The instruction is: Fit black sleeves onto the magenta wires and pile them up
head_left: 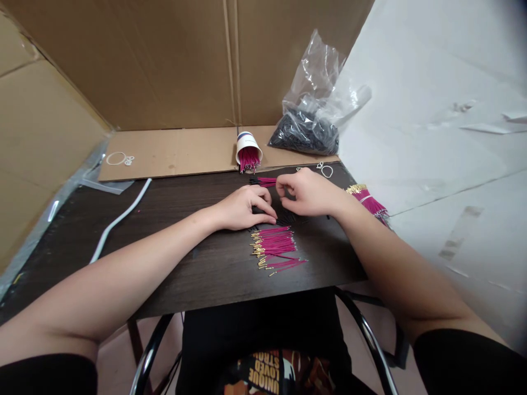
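My left hand (pixel 247 208) rests low over the dark table, its fingers bent and their tips together beside small black pieces (pixel 286 219). Across from it, my right hand (pixel 308 192) is curled, thumb and fingers bent inward. What either hand holds, if anything, is too small to make out. Just in front of my hands lies a row of magenta wires (pixel 275 241) with gold-coloured tips at their left ends. Behind my fingers is a bunch of magenta wires with black ends (pixel 263 181), partly hidden by my right hand.
A paper cup (pixel 248 140) lies tipped with magenta wires inside. Behind stands a clear bag of black pieces (pixel 307 131). A banded wire bundle (pixel 368 200) is at the right edge; a pale tube (pixel 119 219) lies left. White bands (pixel 116 158) rest on the cardboard strip (pixel 177 151).
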Demonstrator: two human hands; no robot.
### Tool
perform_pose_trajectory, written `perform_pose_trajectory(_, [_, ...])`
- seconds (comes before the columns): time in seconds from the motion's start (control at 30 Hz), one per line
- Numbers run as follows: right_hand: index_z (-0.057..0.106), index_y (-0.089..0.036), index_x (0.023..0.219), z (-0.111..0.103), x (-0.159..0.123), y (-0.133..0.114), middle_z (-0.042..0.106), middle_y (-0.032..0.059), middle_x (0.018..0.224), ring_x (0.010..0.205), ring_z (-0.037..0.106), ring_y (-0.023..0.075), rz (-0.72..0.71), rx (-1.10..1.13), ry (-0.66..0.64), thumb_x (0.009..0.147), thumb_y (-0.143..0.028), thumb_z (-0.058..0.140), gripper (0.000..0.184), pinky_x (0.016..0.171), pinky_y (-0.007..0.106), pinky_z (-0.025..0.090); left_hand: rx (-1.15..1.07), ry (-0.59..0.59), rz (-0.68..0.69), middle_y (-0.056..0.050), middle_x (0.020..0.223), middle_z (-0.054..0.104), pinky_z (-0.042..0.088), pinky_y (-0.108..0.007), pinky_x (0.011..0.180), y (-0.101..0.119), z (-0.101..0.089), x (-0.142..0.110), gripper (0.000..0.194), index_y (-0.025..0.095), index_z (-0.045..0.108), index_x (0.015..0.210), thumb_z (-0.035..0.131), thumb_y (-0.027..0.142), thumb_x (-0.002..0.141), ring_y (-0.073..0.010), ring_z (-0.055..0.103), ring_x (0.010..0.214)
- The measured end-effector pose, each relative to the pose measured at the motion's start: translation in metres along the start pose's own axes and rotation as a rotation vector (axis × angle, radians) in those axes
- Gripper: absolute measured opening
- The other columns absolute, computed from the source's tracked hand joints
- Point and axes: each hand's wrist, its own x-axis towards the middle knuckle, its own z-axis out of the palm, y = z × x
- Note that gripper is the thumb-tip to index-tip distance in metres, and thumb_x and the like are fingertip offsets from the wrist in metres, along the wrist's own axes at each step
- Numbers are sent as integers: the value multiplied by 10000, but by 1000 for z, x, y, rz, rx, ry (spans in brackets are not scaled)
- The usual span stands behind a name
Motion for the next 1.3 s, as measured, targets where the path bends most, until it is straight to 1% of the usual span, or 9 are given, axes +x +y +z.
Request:
perform_pose_trajectory(0.17, [734, -182, 862, -5, -4, -7, 599, -46, 688, 607, 447, 116, -113, 163, -109, 842, -172, 757, 32, 666, 316, 311, -15, -30, 33, -97, 1090, 822, 567, -449, 1010, 4, 1, 0, 160, 267, 917, 993, 795, 353, 1048, -269, 760, 1040])
perform_pose_trajectory(0.27, [816, -186, 848, -6, -7, -11, 616, -52, 691, 599, 459, 104, -188, 260, -235, 860, -178, 789, 31, 663, 305, 335, 44, -5, 9, -99, 1049, 808, 563, -419, 937, 6, 1, -1, 133, 214, 847, 985, 751, 290, 1039, -257, 736, 978])
perform_pose_trajectory(0.37, [864, -189, 876, -3, -7, -16, 602, -56, 684, 597, 472, 97, -217, 255, -306, 885, -174, 830, 38, 663, 298, 344, 33, 83, -63, -80, 978, 793, 526, -364, 794, 6, 3, -1, 113, 186, 791, 1013, 694, 241, 1029, -214, 679, 841])
perform_pose_trajectory(0.5, [873, -181, 921, 4, -3, -19, 587, -51, 679, 615, 498, 109, -227, 206, -321, 933, -193, 851, 29, 669, 300, 354, -84, 277, -164, -74, 890, 776, 491, -337, 701, 4, 4, 0, 163, 169, 777, 996, 753, 329, 1014, -184, 625, 748])
perform_pose_trajectory(0.6, [858, -178, 892, 9, 0, -19, 637, -37, 701, 641, 545, 119, -242, 224, -315, 944, -160, 817, 69, 702, 302, 395, -185, 365, -216, -87, 879, 786, 514, -334, 701, 0, 5, 2, 192, 160, 784, 966, 812, 350, 970, -177, 643, 741])
perform_pose_trajectory(0.73, [841, -178, 883, 11, 0, -22, 716, -16, 759, 677, 597, 132, -224, 193, -309, 905, -98, 780, 102, 721, 308, 420, -307, 439, -232, -118, 974, 841, 608, -361, 816, -4, 6, 5, 223, 139, 822, 1045, 869, 311, 912, -201, 750, 842])
perform_pose_trajectory(0.83, [842, -178, 929, 11, -1, -24, 740, -6, 811, 709, 612, 142, -200, 171, -295, 901, -121, 803, 75, 701, 309, 405, -296, 445, -244, -139, 1049, 874, 636, -397, 876, -6, 6, 5, 282, 136, 887, 1144, 862, 315, 929, -234, 793, 916])
perform_pose_trajectory(0.97, [819, -173, 900, 13, -1, -26, 711, -13, 784, 691, 581, 135, -189, 170, -322, 889, -103, 784, 79, 692, 308, 389, -222, 430, -243, -142, 1113, 893, 639, -424, 902, -7, 4, 4, 251, 165, 933, 1122, 846, 329, 954, -264, 817, 959])
perform_pose_trajectory(1.3, [748, -176, 881, 13, -1, -30, 682, 3, 809, 701, 507, 146, -178, 82, -329, 904, -131, 725, 56, 671, 332, 325, -350, 413, -289, -120, 966, 856, 622, -373, 822, -9, 3, 7, 229, 150, 828, 1041, 865, 348, 933, -209, 770, 845])
